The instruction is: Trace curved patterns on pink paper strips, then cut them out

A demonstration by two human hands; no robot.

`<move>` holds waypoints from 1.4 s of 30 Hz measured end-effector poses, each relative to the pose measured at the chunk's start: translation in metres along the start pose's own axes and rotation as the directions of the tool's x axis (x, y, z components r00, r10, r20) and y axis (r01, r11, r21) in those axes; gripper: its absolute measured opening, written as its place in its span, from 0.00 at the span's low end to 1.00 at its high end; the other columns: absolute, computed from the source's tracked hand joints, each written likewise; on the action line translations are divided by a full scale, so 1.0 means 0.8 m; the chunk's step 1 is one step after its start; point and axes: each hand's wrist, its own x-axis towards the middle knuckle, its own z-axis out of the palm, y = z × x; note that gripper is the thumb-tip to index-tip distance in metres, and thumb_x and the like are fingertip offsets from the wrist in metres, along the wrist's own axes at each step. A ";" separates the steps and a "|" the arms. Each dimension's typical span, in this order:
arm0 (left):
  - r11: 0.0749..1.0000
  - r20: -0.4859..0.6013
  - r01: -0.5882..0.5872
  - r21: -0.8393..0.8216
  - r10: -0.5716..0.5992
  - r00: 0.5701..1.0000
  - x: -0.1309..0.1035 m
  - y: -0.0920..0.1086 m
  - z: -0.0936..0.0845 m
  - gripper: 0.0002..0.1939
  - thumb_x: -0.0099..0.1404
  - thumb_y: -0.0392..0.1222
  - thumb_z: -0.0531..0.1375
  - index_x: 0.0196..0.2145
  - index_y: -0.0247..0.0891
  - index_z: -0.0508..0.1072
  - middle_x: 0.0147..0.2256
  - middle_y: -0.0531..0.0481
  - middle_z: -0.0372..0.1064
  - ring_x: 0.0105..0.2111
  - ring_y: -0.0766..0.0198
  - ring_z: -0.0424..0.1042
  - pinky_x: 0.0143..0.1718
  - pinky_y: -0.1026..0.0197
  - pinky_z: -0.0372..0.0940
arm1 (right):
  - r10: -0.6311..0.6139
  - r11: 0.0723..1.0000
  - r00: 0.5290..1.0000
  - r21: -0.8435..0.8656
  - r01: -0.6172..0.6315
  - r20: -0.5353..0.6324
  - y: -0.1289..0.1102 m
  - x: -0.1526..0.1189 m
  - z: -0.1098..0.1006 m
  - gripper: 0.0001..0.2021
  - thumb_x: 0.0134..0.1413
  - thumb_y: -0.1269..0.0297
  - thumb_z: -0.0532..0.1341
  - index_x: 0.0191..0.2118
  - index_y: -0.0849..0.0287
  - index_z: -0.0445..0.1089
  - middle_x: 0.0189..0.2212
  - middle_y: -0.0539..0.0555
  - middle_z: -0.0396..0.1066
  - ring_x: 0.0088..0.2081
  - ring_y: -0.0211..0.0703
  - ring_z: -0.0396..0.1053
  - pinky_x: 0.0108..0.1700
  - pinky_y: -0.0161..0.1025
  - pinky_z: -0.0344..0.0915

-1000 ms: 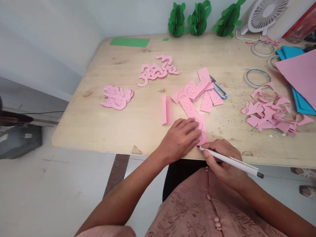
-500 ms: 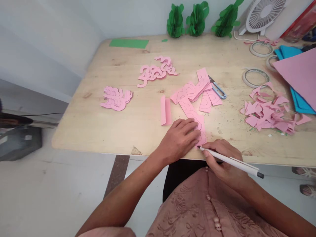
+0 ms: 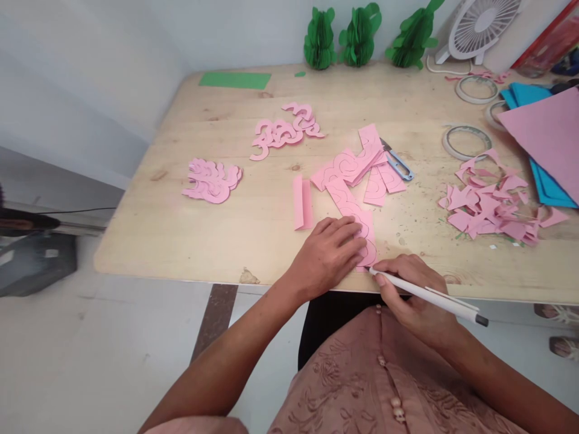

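My left hand [image 3: 332, 253] lies flat, fingers together, on a pink paper strip [image 3: 367, 232] near the table's front edge, pressing it down. Curved outlines are drawn on that strip. In my right hand [image 3: 409, 286] is a white pen [image 3: 432, 295], its dark tip touching the strip's lower edge beside my left fingertips. Just beyond, more pink strips with drawn curves [image 3: 348, 166] overlap the far end of this one. Left of them stands a folded pink paper piece [image 3: 303, 203]. Small blue-handled thread snips [image 3: 400, 166] rest against the strips.
Cut pink wavy shapes [image 3: 212, 181] are stacked at left, with loose pink curls [image 3: 287, 129] farther back. Pink scraps [image 3: 491, 202], tape rolls [image 3: 467, 142] and pink and blue sheets [image 3: 545, 129] occupy the right. Green paper figures [image 3: 319, 42] and a white fan [image 3: 485, 27] line the wall.
The pen tip has moved slightly to the right along the strip's lower edge, my right hand shifting with it. My left hand stays in place on the paper.
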 end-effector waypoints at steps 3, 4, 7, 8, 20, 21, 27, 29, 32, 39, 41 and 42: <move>1.000 0.007 -0.001 0.001 0.001 1.000 0.000 0.001 -0.001 0.08 0.69 0.38 0.52 0.41 0.37 0.70 0.49 0.43 0.70 0.55 0.53 0.65 0.54 0.51 0.60 | -0.004 1.000 1.000 -0.004 0.004 -0.004 0.001 0.000 -0.001 0.04 0.56 0.72 0.58 0.35 0.57 0.69 0.28 0.50 0.74 0.31 0.40 0.68 0.36 0.39 0.62; 1.000 0.010 -0.001 0.002 0.001 1.000 0.000 0.001 -0.001 0.08 0.69 0.38 0.52 0.41 0.37 0.70 0.49 0.43 0.69 0.55 0.54 0.65 0.54 0.51 0.60 | -0.006 1.000 1.000 -0.005 0.006 -0.005 0.001 0.000 -0.002 0.04 0.56 0.72 0.58 0.34 0.57 0.69 0.29 0.50 0.74 0.31 0.39 0.68 0.36 0.39 0.62; 1.000 0.025 0.000 0.011 0.000 1.000 0.001 0.001 -0.002 0.09 0.69 0.38 0.51 0.41 0.37 0.70 0.50 0.43 0.69 0.55 0.54 0.64 0.54 0.51 0.60 | -0.007 1.000 1.000 -0.005 0.007 -0.012 0.001 0.000 -0.003 0.04 0.56 0.72 0.58 0.34 0.57 0.69 0.29 0.50 0.74 0.31 0.39 0.69 0.37 0.39 0.62; 1.000 0.033 -0.001 0.014 0.000 0.999 0.001 0.001 -0.002 0.09 0.69 0.38 0.51 0.41 0.38 0.70 0.50 0.43 0.69 0.56 0.54 0.64 0.54 0.51 0.60 | -0.005 1.000 1.000 -0.006 0.005 -0.014 0.001 0.000 -0.003 0.04 0.56 0.72 0.58 0.34 0.57 0.69 0.28 0.49 0.74 0.31 0.39 0.69 0.37 0.39 0.62; 1.000 0.050 -0.001 0.020 0.000 0.999 0.001 0.000 -0.001 0.09 0.69 0.38 0.51 0.41 0.40 0.71 0.50 0.43 0.68 0.56 0.55 0.63 0.53 0.51 0.59 | 0.007 1.000 1.000 -0.023 -0.008 -0.026 0.003 0.000 -0.005 0.04 0.56 0.71 0.58 0.34 0.57 0.69 0.28 0.50 0.74 0.31 0.40 0.69 0.36 0.39 0.62; 1.000 0.049 -0.002 0.019 0.001 0.999 0.001 -0.001 0.000 0.09 0.69 0.39 0.52 0.40 0.39 0.71 0.50 0.43 0.68 0.56 0.55 0.63 0.53 0.51 0.59 | 0.008 1.000 1.000 -0.028 -0.008 -0.025 0.003 0.000 -0.005 0.04 0.56 0.71 0.58 0.33 0.57 0.69 0.28 0.50 0.74 0.30 0.40 0.69 0.36 0.39 0.62; 1.000 0.038 -0.003 0.023 0.003 0.999 0.000 -0.002 0.001 0.09 0.69 0.39 0.52 0.40 0.40 0.72 0.50 0.44 0.69 0.55 0.55 0.64 0.53 0.51 0.59 | 0.020 0.998 0.999 -0.062 -0.022 -0.037 0.004 0.001 -0.008 0.05 0.57 0.69 0.57 0.31 0.57 0.69 0.28 0.51 0.75 0.30 0.41 0.71 0.36 0.40 0.64; 1.000 0.037 -0.006 0.024 0.005 0.999 -0.001 -0.002 0.001 0.09 0.69 0.39 0.52 0.40 0.40 0.72 0.50 0.44 0.69 0.55 0.55 0.64 0.53 0.51 0.59 | 0.027 0.997 0.999 -0.074 -0.029 -0.038 0.005 0.001 -0.008 0.06 0.57 0.68 0.57 0.31 0.56 0.70 0.28 0.51 0.75 0.30 0.42 0.71 0.35 0.40 0.64; 1.000 0.041 -0.011 0.021 0.010 0.999 -0.001 -0.002 0.001 0.09 0.69 0.39 0.52 0.40 0.39 0.72 0.50 0.43 0.68 0.55 0.54 0.64 0.53 0.51 0.60 | 0.033 0.996 0.999 -0.085 -0.036 -0.038 0.005 0.001 -0.009 0.06 0.57 0.68 0.57 0.31 0.56 0.70 0.28 0.52 0.75 0.30 0.43 0.72 0.34 0.41 0.65; 1.000 0.038 -0.002 0.022 0.001 0.999 -0.001 -0.002 0.001 0.09 0.69 0.39 0.52 0.40 0.40 0.72 0.50 0.43 0.69 0.55 0.54 0.64 0.54 0.50 0.59 | 0.038 0.996 0.997 -0.074 -0.043 -0.070 0.003 0.002 -0.008 0.06 0.57 0.68 0.57 0.32 0.56 0.69 0.27 0.51 0.75 0.30 0.42 0.71 0.34 0.40 0.65; 1.000 0.040 -0.004 0.022 0.004 0.999 -0.001 -0.002 0.001 0.09 0.69 0.39 0.52 0.40 0.40 0.72 0.50 0.43 0.68 0.56 0.54 0.64 0.54 0.50 0.59 | 0.048 0.995 0.996 -0.083 -0.054 -0.073 0.003 0.002 -0.008 0.06 0.57 0.68 0.57 0.31 0.56 0.70 0.27 0.51 0.75 0.30 0.42 0.71 0.33 0.39 0.65; 1.000 0.040 -0.005 0.022 0.004 0.999 -0.001 -0.002 0.001 0.09 0.69 0.39 0.52 0.41 0.40 0.72 0.50 0.43 0.68 0.56 0.54 0.64 0.54 0.51 0.59 | 0.055 0.994 0.996 -0.086 -0.061 -0.073 0.003 0.001 -0.008 0.06 0.57 0.68 0.57 0.31 0.56 0.70 0.27 0.51 0.75 0.30 0.42 0.71 0.33 0.39 0.65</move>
